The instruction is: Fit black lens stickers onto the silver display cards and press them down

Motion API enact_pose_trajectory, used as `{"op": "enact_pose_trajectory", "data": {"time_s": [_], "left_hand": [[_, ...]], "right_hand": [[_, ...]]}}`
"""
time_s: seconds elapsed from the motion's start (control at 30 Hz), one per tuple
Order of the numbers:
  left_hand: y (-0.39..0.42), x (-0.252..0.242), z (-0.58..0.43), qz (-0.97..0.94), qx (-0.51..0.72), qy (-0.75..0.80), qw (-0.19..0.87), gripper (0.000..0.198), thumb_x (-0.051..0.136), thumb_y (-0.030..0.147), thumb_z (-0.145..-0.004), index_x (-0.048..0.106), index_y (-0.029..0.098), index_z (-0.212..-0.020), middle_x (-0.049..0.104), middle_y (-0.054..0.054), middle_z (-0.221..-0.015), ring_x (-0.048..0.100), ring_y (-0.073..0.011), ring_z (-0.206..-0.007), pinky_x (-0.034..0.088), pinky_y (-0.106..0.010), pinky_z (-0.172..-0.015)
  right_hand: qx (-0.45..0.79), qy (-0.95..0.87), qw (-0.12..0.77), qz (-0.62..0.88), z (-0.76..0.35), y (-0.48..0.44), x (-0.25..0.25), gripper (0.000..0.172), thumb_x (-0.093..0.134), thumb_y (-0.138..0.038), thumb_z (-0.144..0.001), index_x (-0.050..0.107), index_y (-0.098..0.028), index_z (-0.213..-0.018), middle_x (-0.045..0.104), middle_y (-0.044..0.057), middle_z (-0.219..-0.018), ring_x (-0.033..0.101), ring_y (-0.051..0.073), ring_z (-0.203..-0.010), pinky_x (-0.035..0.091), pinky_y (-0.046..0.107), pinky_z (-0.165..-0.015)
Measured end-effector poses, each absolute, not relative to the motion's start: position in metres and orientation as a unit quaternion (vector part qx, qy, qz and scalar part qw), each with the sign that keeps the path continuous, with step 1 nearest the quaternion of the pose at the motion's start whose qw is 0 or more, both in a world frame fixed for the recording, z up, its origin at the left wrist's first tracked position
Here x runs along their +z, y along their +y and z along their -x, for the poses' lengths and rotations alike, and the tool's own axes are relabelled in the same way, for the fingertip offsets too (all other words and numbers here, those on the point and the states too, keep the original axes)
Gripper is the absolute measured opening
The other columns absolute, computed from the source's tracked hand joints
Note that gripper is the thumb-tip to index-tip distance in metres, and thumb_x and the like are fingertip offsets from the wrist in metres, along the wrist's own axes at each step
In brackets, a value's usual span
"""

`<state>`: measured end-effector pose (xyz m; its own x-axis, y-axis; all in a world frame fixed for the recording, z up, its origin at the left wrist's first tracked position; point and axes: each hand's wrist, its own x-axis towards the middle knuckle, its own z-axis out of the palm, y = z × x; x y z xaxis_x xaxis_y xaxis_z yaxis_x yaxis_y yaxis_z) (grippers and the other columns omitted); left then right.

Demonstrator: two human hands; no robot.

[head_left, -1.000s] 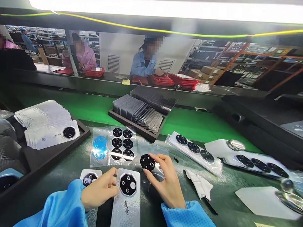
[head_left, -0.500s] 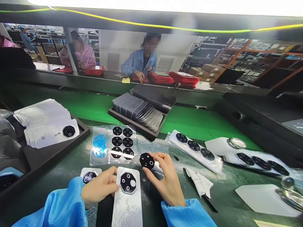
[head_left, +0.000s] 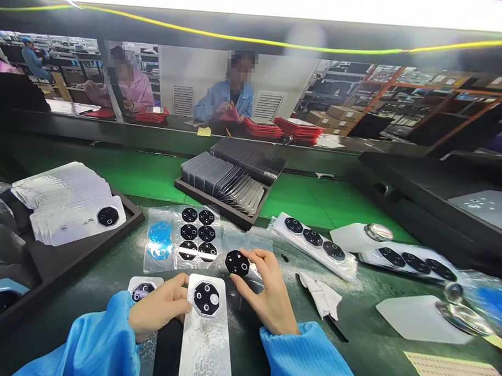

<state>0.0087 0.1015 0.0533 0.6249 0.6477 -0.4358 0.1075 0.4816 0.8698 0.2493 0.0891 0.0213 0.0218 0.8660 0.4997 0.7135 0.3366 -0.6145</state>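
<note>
Silver with a faint pattern, the back cover (head_left: 206,340) lies flat on the dark bench (head_left: 373,346) straight ahead of the person in the head view, its black octagonal camera ring (head_left: 206,299) at the far end. The left hand (head_left: 158,311), in a blue sleeve, is closed on the cover's left edge beside that ring, thumb on top and fingers curled. Under this hand lies a second cover (head_left: 142,291), mostly hidden. The right hand (head_left: 267,295) is clamped on a black lens disc (head_left: 237,262), thumb and fingertips pinching its right rim. It holds the disc just beyond the cover's top right corner, over clear film.

Just behind lies a film sheet of six black discs (head_left: 198,233), with blue film rounds (head_left: 159,239) at its left. A white cloth (head_left: 323,295) lies near the right hand, and a strip of three discs (head_left: 313,238) sits farther right. At the left a dark tray (head_left: 128,222) holds fanned white covers (head_left: 65,200). A tray of grey plates (head_left: 230,179) sits on the green belt (head_left: 316,201). Beyond it a person in a blue coat (head_left: 225,102) handles red trays (head_left: 298,129).
</note>
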Motion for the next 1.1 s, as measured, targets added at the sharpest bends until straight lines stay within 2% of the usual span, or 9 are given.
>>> {"op": "enact_pose_trajectory", "data": {"time_s": [0.3, 0.83, 0.97, 1.1], "left_hand": [[0.102, 0.057, -0.009, -0.477, 0.178, 0.393, 0.766, 0.035, 0.055, 0.016, -0.072, 0.049, 0.015, -0.107, 0.067, 0.001, -0.079, 0.061, -0.0132, -0.070, 0.039, -0.025, -0.063], [0.102, 0.054, -0.008, -0.476, 0.175, 0.396, 0.766, 0.040, 0.058, 0.019, -0.071, 0.051, 0.015, -0.111, 0.066, 0.001, -0.080, 0.059, -0.0137, -0.069, 0.039, -0.026, -0.065], [0.102, 0.051, -0.008, -0.478, 0.178, 0.394, 0.765, 0.038, 0.058, 0.019, -0.072, 0.050, 0.016, -0.109, 0.066, 0.001, -0.080, 0.060, -0.0137, -0.072, 0.038, -0.026, -0.065], [0.102, 0.049, -0.009, -0.481, 0.183, 0.387, 0.765, 0.036, 0.059, 0.020, -0.071, 0.049, 0.017, -0.106, 0.065, 0.002, -0.078, 0.058, -0.0128, -0.070, 0.038, -0.025, -0.064]], "right_hand": [[0.087, -0.700, 0.429, 0.564, -0.250, 0.088, 0.021, 0.037, 0.061, -0.027, -0.086, 0.052, -0.024, -0.121, 0.049, 0.007, -0.105, 0.052, 0.025, -0.101, 0.047, 0.043, -0.088], [0.084, -0.697, 0.432, 0.566, -0.249, 0.087, 0.025, 0.036, 0.060, -0.028, -0.085, 0.054, -0.025, -0.120, 0.050, 0.007, -0.104, 0.055, 0.025, -0.098, 0.049, 0.043, -0.085], [0.122, -0.708, 0.433, 0.544, -0.245, 0.080, 0.033, 0.037, 0.061, -0.027, -0.084, 0.053, -0.026, -0.121, 0.049, 0.007, -0.109, 0.054, 0.026, -0.103, 0.048, 0.044, -0.089], [0.187, -0.758, 0.394, 0.485, -0.232, 0.069, 0.041, 0.042, 0.065, -0.022, -0.078, 0.053, -0.025, -0.118, 0.046, 0.009, -0.119, 0.050, 0.028, -0.113, 0.047, 0.045, -0.094]]}}
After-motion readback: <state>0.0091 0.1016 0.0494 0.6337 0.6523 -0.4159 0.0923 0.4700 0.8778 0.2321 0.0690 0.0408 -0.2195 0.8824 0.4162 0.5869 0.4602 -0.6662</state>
